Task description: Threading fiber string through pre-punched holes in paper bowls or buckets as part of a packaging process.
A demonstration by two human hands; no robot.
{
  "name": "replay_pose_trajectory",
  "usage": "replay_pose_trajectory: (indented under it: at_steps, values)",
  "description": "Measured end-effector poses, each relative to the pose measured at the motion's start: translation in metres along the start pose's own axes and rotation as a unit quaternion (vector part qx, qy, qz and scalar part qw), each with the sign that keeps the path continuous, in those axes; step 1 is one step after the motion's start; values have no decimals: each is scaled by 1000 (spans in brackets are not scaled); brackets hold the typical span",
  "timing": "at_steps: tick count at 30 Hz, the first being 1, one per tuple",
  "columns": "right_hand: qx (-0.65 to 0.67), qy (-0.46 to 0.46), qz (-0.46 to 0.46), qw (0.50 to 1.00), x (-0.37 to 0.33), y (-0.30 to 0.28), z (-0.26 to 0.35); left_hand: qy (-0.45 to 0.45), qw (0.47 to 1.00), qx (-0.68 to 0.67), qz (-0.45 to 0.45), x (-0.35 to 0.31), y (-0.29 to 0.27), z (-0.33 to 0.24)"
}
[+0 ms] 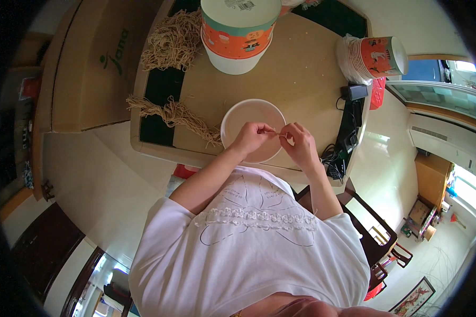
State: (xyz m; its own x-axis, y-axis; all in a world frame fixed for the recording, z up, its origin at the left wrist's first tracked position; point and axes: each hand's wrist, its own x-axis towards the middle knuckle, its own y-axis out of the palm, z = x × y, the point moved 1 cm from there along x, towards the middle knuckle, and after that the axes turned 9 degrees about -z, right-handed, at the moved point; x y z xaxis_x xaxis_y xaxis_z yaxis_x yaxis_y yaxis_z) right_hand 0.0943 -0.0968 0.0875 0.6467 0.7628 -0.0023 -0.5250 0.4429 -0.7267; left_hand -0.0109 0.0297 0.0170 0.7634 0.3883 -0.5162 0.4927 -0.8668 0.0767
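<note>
A round white paper bucket [241, 117] stands open side up at the table's near edge, right before me. My left hand [253, 136] and my right hand [301, 145] meet over its right rim, both pinching with the fingertips. Between them runs a short bit of thin pale cord [278, 134], partly hidden by the fingers. Left of the bucket lies a loose hank of tan twine [180, 117], its right ends touching or close to the bucket's side. A larger tangled pile of the same twine [172, 42] rests farther back on the left.
Upside-down stacked paper buckets [240, 39], orange and green, stand at the back of the table [301, 58]. A plastic-wrapped stack of similar buckets [375, 57] lies at the right. A black power adapter [354, 92] and cables [333, 161] line the right edge. A cardboard box [98, 68] stands left.
</note>
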Motion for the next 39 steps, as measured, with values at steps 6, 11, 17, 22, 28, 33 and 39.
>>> replay_pose_trajectory:
  at_steps: [6,11,17,22,28,33,39]
  values:
    - [9,13,-5,1000,1,1,-1,-13,1000,23,5,-1,-1,-5]
    - [7,10,-3,1000,0,3,-3,0,1000,-19,18,6,4,11]
    - [21,10,5,1000,0,4,-8,-11,1000,-11,17,5,6,8]
    - [36,35,-16,999,-1,0,-4,-68,997,-27,30,3,4,-2]
    - [24,26,0,999,-2,0,-5,-36,999,-36,15,5,5,8]
    - [19,29,-2,999,-2,2,-6,-24,999,-38,9,5,6,6]
    - [22,28,-4,999,-2,3,-4,33,997,-16,-67,6,3,14]
